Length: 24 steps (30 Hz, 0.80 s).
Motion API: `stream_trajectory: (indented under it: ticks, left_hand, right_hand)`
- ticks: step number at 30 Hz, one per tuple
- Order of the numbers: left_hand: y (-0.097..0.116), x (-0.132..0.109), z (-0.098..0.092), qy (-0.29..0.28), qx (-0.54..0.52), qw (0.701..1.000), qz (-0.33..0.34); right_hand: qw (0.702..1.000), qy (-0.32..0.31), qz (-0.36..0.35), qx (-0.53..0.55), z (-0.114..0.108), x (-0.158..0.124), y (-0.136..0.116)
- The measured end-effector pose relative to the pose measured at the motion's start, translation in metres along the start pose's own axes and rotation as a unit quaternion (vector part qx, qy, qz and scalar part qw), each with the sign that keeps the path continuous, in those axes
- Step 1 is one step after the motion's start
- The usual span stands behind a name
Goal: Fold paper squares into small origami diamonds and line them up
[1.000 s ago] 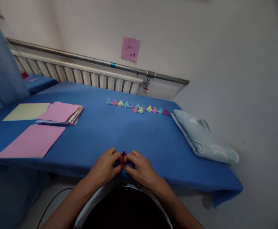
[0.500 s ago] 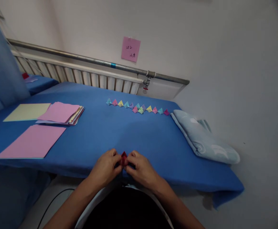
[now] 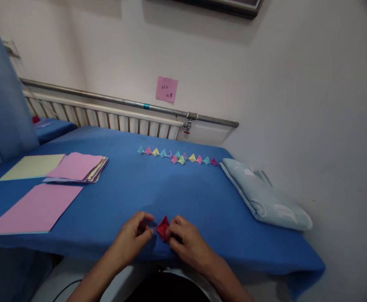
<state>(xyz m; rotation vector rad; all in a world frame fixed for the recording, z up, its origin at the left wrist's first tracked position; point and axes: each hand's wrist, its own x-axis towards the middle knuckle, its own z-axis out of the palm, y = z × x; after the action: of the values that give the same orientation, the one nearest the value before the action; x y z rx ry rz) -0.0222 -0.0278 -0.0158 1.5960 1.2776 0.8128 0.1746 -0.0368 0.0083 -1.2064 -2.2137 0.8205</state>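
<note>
A small red folded paper piece (image 3: 162,228), pointed at the top, is pinched at its right side by my right hand (image 3: 185,239) near the table's front edge. My left hand (image 3: 135,235) is just left of it, apart from the paper, thumb and fingers spread with nothing between them. Farther back, several small folded paper pieces (image 3: 155,152) in blue, pink, yellow, purple and green stand in a row, a few set in front of the others.
On the blue-covered table (image 3: 120,201) lie a pink sheet (image 3: 35,207), a stack of coloured paper (image 3: 76,165) and a pale yellow sheet (image 3: 30,166) at left. A folded light-blue blanket (image 3: 265,197) lies at right. Behind are a radiator (image 3: 108,119) and pipe (image 3: 114,100).
My left hand has let go of the red paper and moved left, its fingers opening. My right hand keeps hold of the paper, which now shows more of its face. The view has tilted up.
</note>
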Motion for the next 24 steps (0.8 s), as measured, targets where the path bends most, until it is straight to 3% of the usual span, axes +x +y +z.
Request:
stream_trajectory:
  ticks: [4, 7, 12, 17, 19, 24]
  left_hand:
    - [0.004, 0.007, 0.003, -0.046, -0.141, 0.988, -0.05]
    - [0.01, 0.01, 0.002, -0.068, -0.183, 0.978, -0.067]
    - [0.015, 0.013, 0.001, -0.112, -0.15, 0.982, -0.035]
    - [0.014, 0.011, 0.007, -0.075, -0.09, 0.993, -0.022]
    - [0.012, 0.01, 0.009, -0.035, -0.088, 0.995, -0.039]
    - [0.006, 0.008, 0.01, 0.029, -0.093, 0.993, -0.07]
  right_hand:
    - [0.999, -0.023, -0.034, 0.005, -0.009, -0.004, -0.004]
    - [0.998, -0.04, -0.042, -0.022, -0.013, -0.006, -0.009]
    - [0.992, -0.074, -0.053, -0.086, -0.017, -0.007, -0.015]
    - [0.99, -0.071, -0.066, -0.098, -0.018, -0.007, -0.013]
    - [0.995, -0.044, -0.065, -0.062, -0.015, -0.008, -0.01]
    - [0.994, 0.104, -0.004, 0.012, 0.0, -0.012, -0.004]
